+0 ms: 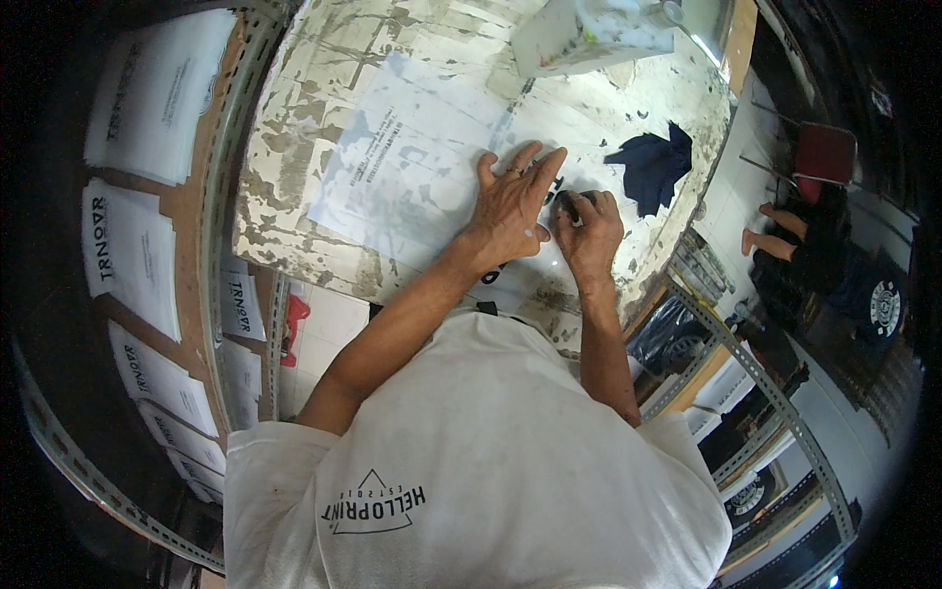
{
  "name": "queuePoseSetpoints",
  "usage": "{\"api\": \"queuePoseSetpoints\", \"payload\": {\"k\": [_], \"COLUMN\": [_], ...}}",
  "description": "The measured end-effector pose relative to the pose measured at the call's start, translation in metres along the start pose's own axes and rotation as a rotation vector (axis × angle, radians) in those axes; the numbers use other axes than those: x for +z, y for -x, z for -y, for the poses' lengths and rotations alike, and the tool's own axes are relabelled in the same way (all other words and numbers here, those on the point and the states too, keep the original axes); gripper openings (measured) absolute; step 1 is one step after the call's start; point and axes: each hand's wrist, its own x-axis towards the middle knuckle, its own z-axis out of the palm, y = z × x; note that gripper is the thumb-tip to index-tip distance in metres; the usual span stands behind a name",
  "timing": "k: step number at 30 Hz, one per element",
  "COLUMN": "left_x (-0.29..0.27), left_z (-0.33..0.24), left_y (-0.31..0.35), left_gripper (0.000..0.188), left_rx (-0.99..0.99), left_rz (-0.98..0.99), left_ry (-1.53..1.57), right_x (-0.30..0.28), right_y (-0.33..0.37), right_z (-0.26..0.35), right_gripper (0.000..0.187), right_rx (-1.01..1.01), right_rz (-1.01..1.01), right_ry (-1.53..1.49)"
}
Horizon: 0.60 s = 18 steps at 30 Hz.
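My left hand point(510, 204) lies palm down on the worn table, fingers spread, at the right edge of a thin translucent sheet point(407, 147) with dark print. Close by, my right hand point(589, 240) pinches a small dark object point(569, 206) against the white surface; its kind is not clear. Bold black lettering shows on that surface between my two hands, partly covered by them. A crumpled navy cloth point(653, 169) rests on the table to the right of my right hand.
A whitish plastic container point(594, 49) stands at the table's far side. On the left, a metal-framed rack point(211, 196) holds stacked white printed sheets point(137, 245). Shelving point(756, 383) stands at the lower right. Beyond the table's right side are a red chair point(824, 162) and another person's bare feet point(770, 240).
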Motion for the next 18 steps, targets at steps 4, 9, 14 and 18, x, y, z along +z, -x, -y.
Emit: {"api": "queuePoseSetpoints", "payload": {"k": [4, 9, 14, 18], "left_x": [0.001, -0.001, 0.001, -0.001], "left_z": [0.0, 0.0, 0.0, -0.001], "left_y": [0.0, -0.001, 0.0, -0.001], "left_gripper": [0.11, 0.11, 0.11, 0.111], "left_rx": [0.005, -0.002, -0.002, -0.013], "left_rz": [-0.011, 0.004, -0.002, 0.015], "left_ry": [-0.001, -0.006, -0.001, 0.009], "right_x": [-0.001, -0.006, -0.008, -0.006], "right_y": [-0.002, -0.008, -0.01, -0.005], "right_z": [0.002, 0.001, -0.002, -0.005], "right_gripper": [0.023, 0.02, 0.022, 0.025], "right_rx": [0.012, -0.028, -0.031, -0.004], "right_rz": [0.001, -0.012, 0.04, 0.031], "right_ry": [-0.018, -0.028, -0.036, -0.019]}}
